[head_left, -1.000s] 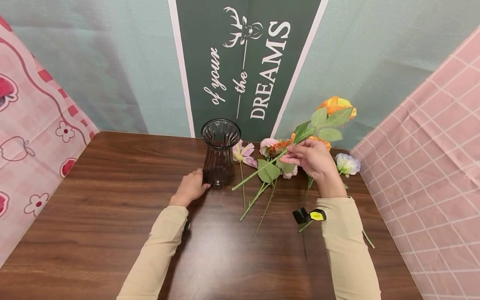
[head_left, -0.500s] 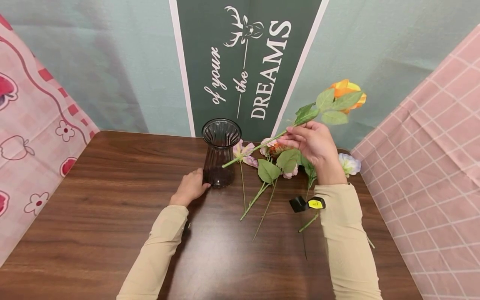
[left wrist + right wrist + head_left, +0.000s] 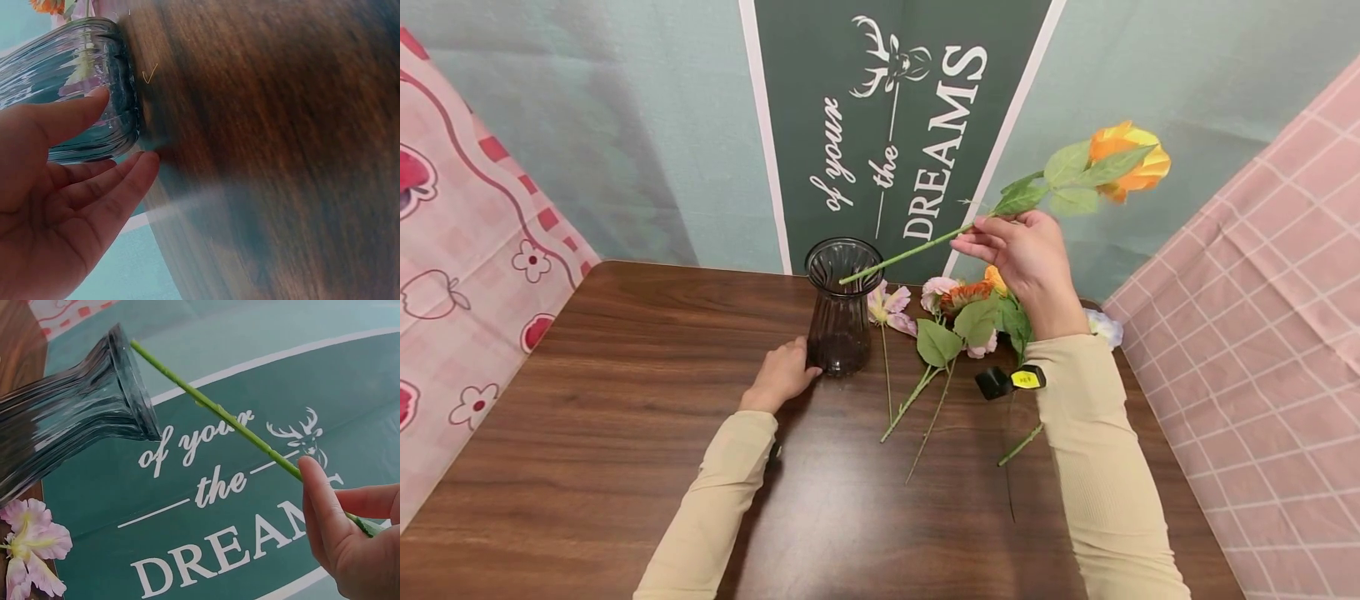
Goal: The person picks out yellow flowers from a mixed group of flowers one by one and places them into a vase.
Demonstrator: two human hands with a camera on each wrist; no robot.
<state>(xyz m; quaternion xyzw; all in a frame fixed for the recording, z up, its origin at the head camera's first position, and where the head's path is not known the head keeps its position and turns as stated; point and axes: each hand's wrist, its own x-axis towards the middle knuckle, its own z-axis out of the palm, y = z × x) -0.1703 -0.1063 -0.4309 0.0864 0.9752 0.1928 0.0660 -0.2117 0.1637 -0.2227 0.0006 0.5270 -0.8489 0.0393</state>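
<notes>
A dark, see-through ribbed glass vase (image 3: 838, 321) with a flared rim stands upright near the back of the table. My left hand (image 3: 781, 375) holds its base from the left; in the left wrist view the thumb lies on the glass and the fingers (image 3: 119, 200) reach around the other side. An artificial orange-yellow rose (image 3: 1127, 162) is pinched by its green stem in my right hand (image 3: 1022, 254). It tilts, bloom up to the right. The stem's cut end (image 3: 139, 347) is just outside the vase mouth in the right wrist view.
Several artificial flowers lie right of the vase: a pale purple one (image 3: 889, 307), a pink one (image 3: 938, 292), a rust-orange one (image 3: 966, 294) and a bluish-white one (image 3: 1105, 329). Their stems point toward the table's front. A printed cloth (image 3: 910, 150) hangs behind the table (image 3: 625, 400).
My right hand has lifted the rose up and away from the other flowers, and its stem end has swung up and left to the vase's mouth. The left hand and vase have not moved.
</notes>
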